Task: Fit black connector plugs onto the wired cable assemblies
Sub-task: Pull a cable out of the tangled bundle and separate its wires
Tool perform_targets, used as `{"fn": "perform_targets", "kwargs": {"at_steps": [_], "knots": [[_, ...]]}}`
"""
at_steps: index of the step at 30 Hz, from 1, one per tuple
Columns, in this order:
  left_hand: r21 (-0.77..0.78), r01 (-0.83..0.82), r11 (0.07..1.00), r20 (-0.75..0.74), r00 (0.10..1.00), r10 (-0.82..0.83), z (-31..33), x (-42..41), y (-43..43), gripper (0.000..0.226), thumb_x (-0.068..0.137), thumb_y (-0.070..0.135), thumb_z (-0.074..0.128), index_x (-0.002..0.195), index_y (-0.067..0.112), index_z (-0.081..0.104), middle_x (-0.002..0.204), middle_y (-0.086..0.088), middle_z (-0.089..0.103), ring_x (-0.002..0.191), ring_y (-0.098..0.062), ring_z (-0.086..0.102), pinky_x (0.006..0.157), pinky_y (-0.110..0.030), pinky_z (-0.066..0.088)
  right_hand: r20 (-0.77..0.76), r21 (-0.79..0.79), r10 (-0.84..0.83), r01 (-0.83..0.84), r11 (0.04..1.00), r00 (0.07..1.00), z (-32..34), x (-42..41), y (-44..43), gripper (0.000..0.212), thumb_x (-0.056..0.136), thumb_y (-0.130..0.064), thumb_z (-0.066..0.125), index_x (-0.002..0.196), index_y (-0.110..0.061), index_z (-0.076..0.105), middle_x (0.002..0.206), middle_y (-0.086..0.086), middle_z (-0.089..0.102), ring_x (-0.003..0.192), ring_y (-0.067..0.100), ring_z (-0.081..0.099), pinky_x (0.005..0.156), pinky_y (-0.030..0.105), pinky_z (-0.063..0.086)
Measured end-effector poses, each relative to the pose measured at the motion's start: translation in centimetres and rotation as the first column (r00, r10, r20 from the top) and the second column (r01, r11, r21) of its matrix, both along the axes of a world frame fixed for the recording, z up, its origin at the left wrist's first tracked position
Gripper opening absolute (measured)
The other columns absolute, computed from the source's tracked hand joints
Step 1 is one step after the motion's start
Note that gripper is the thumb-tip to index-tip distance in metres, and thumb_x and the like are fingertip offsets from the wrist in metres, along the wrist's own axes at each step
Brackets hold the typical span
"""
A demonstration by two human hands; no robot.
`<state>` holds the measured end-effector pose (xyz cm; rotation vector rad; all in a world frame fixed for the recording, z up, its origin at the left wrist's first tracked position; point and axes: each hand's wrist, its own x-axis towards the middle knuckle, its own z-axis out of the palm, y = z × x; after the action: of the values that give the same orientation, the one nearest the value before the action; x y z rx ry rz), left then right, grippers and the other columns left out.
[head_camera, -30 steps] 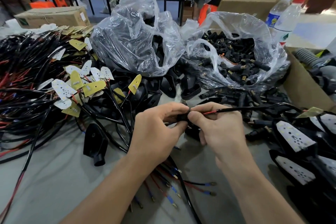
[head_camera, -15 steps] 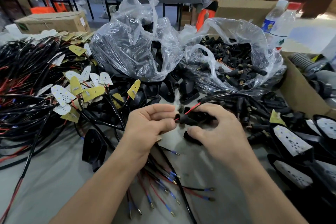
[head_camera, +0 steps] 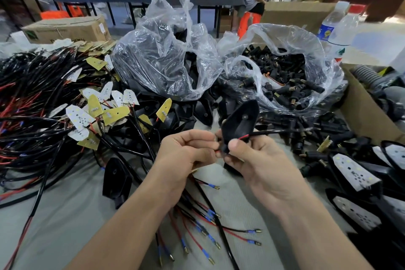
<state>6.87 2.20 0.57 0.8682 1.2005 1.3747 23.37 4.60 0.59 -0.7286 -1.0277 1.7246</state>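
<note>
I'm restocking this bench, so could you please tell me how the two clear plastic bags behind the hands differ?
The left bag is bunched up tall; the right bag sags lower with its mouth wide open. The left bag holds larger black shells, seen through the film; the right bag holds small black plugs with brass tips, lying exposed. Both are clear, crumpled plastic, side by side on the table.

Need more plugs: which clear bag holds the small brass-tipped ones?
The right bag, open, nearest the bottles; the left bag holds bigger black shells.
</note>
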Motion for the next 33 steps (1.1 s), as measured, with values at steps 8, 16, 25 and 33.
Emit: {"fn": "perform_targets", "kwargs": {"at_steps": [8, 16, 25, 33], "knots": [[0.003, -0.129, 0.992, -0.182, 0.975, 0.127, 0.4, 0.0, -0.1, 0.050, 0.061, -0.032, 0.058, 0.064, 0.015, 0.077, 0.071, -0.015, 0.075, 0.063, -0.028, 0.074, 0.058, -0.023, 0.057, -0.030, -0.059, -0.247, 0.245, 0.968, 0.969, 0.8, 2.7, 1.3, 0.037, 0.055, -0.015, 0.083, 0.089, -0.010, 0.070, 0.072, 0.002, 0.070, 0.062, 0.013, 0.059, 0.053, 0.020, 0.051], [-0.041, 0.196, 0.980, -0.519, 0.834, -0.189, 0.8, -0.3, -0.4, 0.040, 0.053, 0.006, 0.042, 0.064, 0.021, 0.078, 0.050, -0.008, 0.064, 0.041, -0.012, 0.044, 0.045, -0.019, 0.038, -0.012, -0.028, -0.072, 0.072, 0.997, 0.997, 0.9, 2.4, 1.0, 0.042, 0.045, -0.030, 0.103, 0.075, -0.023, 0.075, 0.074, 0.002, 0.066, 0.065, 0.015, 0.060, 0.064, 0.027, 0.054], [-0.115, 0.631, 0.767, -0.487, 0.638, -0.597, 2.5, -4.0, -0.7, 0.021, 0.045, 0.002, 0.041, 0.044, 0.010, 0.061, 0.038, -0.004, 0.043, 0.036, -0.011, 0.033, 0.043, -0.016, 0.026, -0.273, -0.372, -0.508, 0.398, 0.839, 0.817, 1.8, 4.3, 2.9, 0.017, 0.066, -0.025, 0.078, 0.066, -0.008, 0.074, 0.076, 0.009, 0.074, 0.071, 0.019, 0.075, 0.064, 0.028, 0.062], [-0.110, 0.888, 0.447, -0.209, 0.419, -0.884, 2.8, -6.9, -0.7, 0.026, 0.087, 0.010, 0.065, 0.109, 0.003, 0.078, 0.108, -0.023, 0.075, 0.096, -0.031, 0.073, 0.087, -0.044, 0.058, -0.043, -0.203, -0.056, 0.046, 0.978, 0.997, 1.0, 1.7, 1.1, 0.046, 0.076, -0.022, 0.075, 0.117, -0.005, 0.064, 0.081, 0.015, 0.068, 0.060, 0.020, 0.067, 0.050, 0.025, 0.056]]}}
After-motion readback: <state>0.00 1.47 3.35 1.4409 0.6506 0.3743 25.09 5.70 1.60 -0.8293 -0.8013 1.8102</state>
